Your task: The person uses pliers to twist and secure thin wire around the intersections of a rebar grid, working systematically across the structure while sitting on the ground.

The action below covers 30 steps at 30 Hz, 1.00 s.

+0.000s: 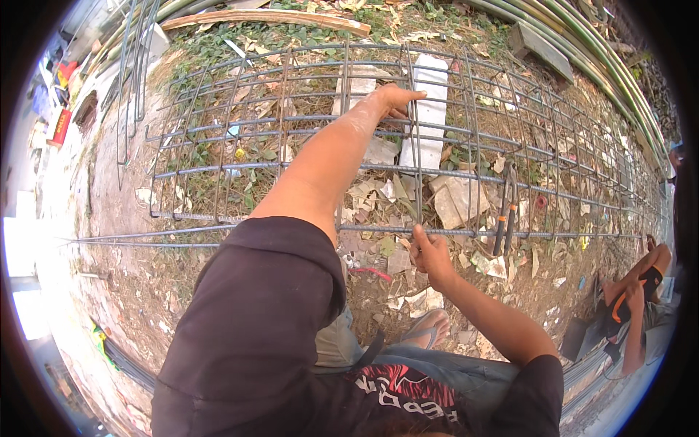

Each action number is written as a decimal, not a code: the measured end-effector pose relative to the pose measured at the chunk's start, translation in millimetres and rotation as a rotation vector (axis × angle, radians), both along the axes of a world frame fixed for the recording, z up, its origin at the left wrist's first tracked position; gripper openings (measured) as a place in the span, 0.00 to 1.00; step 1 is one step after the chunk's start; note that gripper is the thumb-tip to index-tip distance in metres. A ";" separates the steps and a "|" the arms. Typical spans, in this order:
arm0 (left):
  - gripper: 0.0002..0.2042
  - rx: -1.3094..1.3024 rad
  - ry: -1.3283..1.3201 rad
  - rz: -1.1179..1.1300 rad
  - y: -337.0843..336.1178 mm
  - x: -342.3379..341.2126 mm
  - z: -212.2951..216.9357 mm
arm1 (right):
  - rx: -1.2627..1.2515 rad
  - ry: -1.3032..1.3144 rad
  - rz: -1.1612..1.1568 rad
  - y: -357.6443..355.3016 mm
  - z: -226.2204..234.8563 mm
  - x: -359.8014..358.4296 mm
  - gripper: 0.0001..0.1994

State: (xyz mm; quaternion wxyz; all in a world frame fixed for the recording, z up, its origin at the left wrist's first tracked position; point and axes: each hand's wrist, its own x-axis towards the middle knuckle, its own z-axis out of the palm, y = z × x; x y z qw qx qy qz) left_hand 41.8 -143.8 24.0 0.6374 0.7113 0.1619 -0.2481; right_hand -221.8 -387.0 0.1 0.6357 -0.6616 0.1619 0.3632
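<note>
A long cage of steel bars (349, 230) lies across the ground in front of me, its lengthwise bars crossed by bent wire stirrups (418, 160). My left hand (397, 98) reaches over to the far part and is closed around one stirrup, thumb stretched to the right. At the near bar, my right hand (431, 256) pinches the lower end of what looks like that same stirrup; its fingertips are partly hidden. A pair of pincers (506, 211) with dark handles and orange bands hangs on the cage to the right of my hands.
Broken tiles (457, 200) and a white strip (432, 109) lie under the cage. Bamboo poles (582, 51) and a concrete block (540, 52) border the far right. Another person (637, 298) sits at the right. Loose bars (145, 237) stick out at left.
</note>
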 end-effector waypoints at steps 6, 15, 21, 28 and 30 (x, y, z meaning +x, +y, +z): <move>0.41 0.105 -0.160 0.087 47.2 12.6 -46.2 | -0.096 -0.138 0.206 26.5 -2.8 -8.5 0.28; 0.56 0.417 -0.099 -0.090 12.7 3.2 -2.9 | -0.148 -0.217 0.156 6.6 -6.1 -6.1 0.26; 0.44 0.353 -0.050 -0.113 -4.5 0.3 -0.4 | -0.183 -0.338 0.183 -0.3 -11.3 -20.8 0.26; 0.35 0.401 -0.040 -0.117 0.0 12.1 -4.4 | -0.268 -0.318 0.349 5.5 9.2 -6.2 0.28; 0.33 0.407 -0.041 -0.083 -2.9 10.5 -6.8 | -0.240 -0.332 0.304 5.7 8.7 -9.0 0.28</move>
